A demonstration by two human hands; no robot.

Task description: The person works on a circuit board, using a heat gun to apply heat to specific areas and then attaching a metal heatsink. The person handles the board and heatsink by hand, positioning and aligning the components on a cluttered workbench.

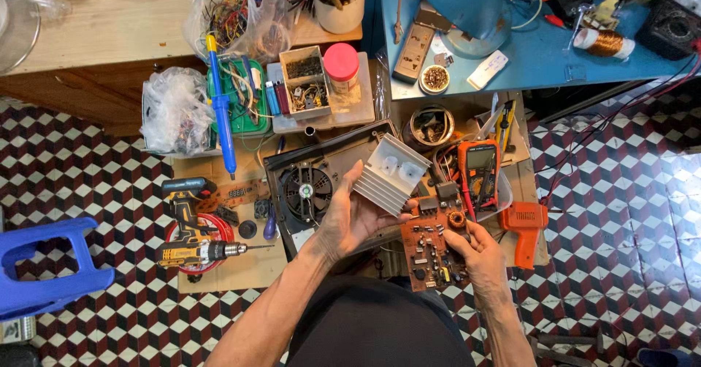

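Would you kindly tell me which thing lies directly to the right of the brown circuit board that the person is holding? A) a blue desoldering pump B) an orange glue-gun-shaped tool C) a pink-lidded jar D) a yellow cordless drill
B: the orange pistol-shaped tool lies just right of the brown circuit board, which the right hand and the left hand hold by board and finned heat sink.

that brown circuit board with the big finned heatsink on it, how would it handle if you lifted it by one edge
The circuit board looks stiff, not floppy. It is probably top-heavy: the finned heatsink sits at one end, so that end would likely dip. Both the left hand and right hand support it. The copper coil and small parts look fragile.
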